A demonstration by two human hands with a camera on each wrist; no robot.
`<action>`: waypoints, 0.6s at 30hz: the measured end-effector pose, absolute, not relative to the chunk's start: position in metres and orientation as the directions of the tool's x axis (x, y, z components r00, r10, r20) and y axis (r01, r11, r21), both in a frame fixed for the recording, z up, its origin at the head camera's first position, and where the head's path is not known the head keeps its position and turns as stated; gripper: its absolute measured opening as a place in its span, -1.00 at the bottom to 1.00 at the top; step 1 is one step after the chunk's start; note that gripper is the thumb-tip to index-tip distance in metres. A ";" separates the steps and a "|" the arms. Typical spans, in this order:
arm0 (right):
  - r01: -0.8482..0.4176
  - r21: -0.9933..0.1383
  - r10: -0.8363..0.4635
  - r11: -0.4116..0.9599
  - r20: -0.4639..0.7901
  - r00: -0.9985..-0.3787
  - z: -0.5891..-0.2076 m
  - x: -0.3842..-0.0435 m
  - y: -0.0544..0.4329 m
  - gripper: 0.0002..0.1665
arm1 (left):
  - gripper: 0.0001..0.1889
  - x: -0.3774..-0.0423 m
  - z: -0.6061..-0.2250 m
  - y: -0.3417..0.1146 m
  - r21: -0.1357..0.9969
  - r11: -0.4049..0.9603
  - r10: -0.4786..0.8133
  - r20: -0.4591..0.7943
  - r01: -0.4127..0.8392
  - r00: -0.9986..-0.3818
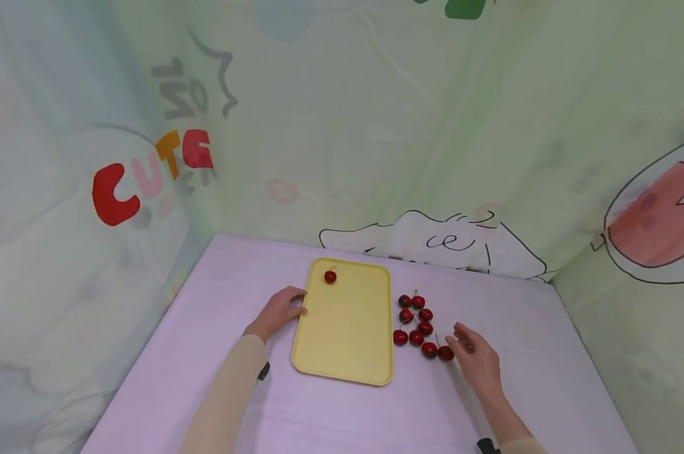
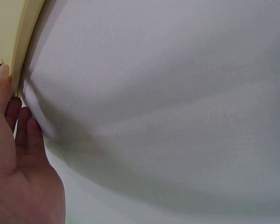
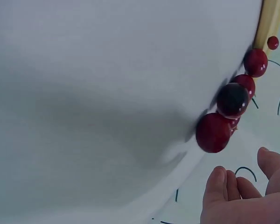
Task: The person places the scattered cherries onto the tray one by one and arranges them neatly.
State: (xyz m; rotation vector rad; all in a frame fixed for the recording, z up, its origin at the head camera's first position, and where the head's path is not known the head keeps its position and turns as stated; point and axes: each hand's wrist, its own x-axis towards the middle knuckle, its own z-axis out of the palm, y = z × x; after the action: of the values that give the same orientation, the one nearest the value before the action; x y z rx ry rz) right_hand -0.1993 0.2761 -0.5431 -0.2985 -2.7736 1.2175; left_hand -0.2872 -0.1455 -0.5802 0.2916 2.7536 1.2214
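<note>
1. My left hand [image 1: 278, 310] rests against the left rim of the yellow tray [image 1: 347, 353], fingers loose, its grip around nothing; I judge that it steadies the tray.
2. One cherry [image 1: 330, 276] lies alone in the tray's far corner.
3. My right hand [image 1: 473, 356] hovers open, holding nothing, just beside the nearest of the loose cherries [image 1: 418, 325] clustered on the desk [image 1: 546, 378] right of the tray.

The tray [image 1: 347, 334] looks like smooth, matt yellow plastic. The cherries [image 3: 213, 132] have glossy, smooth red skins that catch bright highlights, one darker than the rest. The tablecloth [image 2: 168, 116] is a finely woven, matt pale cloth with soft creases, and the backdrop [image 1: 376, 126] is thin printed fabric, lightly wrinkled.
</note>
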 end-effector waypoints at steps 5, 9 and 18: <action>0.182 -0.705 0.199 0.686 -0.058 -0.978 -0.562 -0.195 0.291 -0.31 | -0.53 -0.289 -0.580 -0.146 0.735 0.666 0.213 -0.023 0.128 -0.977; 0.205 -0.689 0.177 0.696 -0.113 -0.978 -0.574 -0.194 0.297 -0.27 | -0.52 -0.290 -0.579 -0.146 0.733 0.670 0.212 -0.032 0.121 -0.977; 0.154 -0.694 0.115 0.703 -0.102 -0.988 -0.588 -0.193 0.301 -0.29 | -0.53 -0.288 -0.579 -0.144 0.736 0.667 0.211 -0.041 0.113 -0.977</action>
State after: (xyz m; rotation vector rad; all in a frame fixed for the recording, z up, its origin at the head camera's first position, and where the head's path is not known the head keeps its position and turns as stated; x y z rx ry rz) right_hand -0.1929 0.3010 -0.5882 -0.2322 -2.9466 1.2080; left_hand -0.2878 -0.1435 -0.5791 0.2691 2.7548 1.2043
